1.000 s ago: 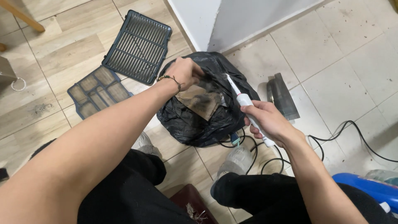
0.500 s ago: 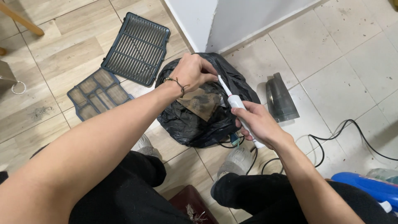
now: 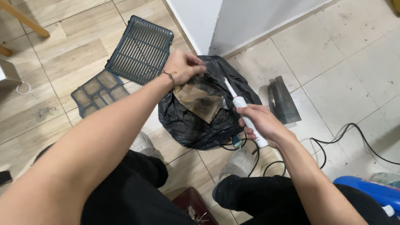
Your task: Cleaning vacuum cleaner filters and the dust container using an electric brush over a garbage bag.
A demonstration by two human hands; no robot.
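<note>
- Electric toothbrush (image 3: 243, 112), white with a slim neck, sits just right of the frame's centre, its head pointing up toward eleven o'clock at a brown, dust-blackened filter sheet (image 3: 199, 99).
- Right hand (image 3: 260, 123) is wrapped tight round the toothbrush handle, fingers fully curled, thumb along the top; the base of the handle sticks out below the palm toward five o'clock.
- Left hand (image 3: 181, 66), a thin bracelet at the wrist, is closed over the upper edge of the filter sheet at about twelve o'clock from the sheet's middle; the fingers are pinched together, though blur hides just how they grip.
- The sheet hangs over the open mouth of a black rubbish bag (image 3: 196, 125) lying on the tiled floor (image 3: 333, 50).
- At ten o'clock from the bag lies a dark plastic grille (image 3: 139, 50), and just below it, toward eight o'clock, a pleated blue-framed filter (image 3: 100, 91) with grey dust in its cells.
- At three o'clock from the bag a smoky translucent nozzle piece (image 3: 282, 100) rests on the tiles.
- A black cable (image 3: 354, 133) loops across the floor at four o'clock, running under the right forearm.
- The person's knees in black trousers fill the bottom edge, with pale shoes (image 3: 239, 162) between them and the bag.
</note>
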